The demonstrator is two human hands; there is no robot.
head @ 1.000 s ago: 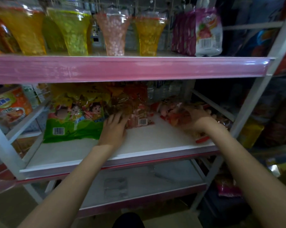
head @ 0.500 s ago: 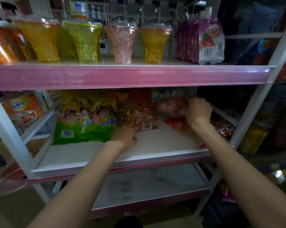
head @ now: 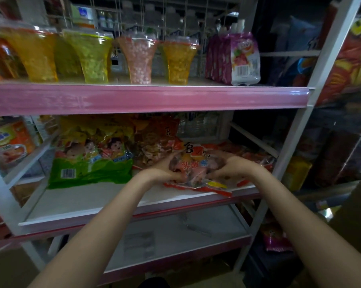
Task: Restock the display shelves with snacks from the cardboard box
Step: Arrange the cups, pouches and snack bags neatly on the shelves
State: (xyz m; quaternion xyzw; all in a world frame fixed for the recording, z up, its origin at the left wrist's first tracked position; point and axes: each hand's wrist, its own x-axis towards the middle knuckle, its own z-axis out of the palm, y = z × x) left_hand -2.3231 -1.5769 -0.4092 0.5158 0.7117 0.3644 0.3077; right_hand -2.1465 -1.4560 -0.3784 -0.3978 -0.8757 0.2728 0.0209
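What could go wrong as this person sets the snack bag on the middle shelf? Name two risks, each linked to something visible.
1. The snack bag, held by the left hand and right hand, lies over the front edge of the middle shelf; let go there, it may slide off.
2. Pushed back, it could crumple the red packets behind it.

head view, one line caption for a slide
Both hands hold a clear snack bag over the middle shelf.
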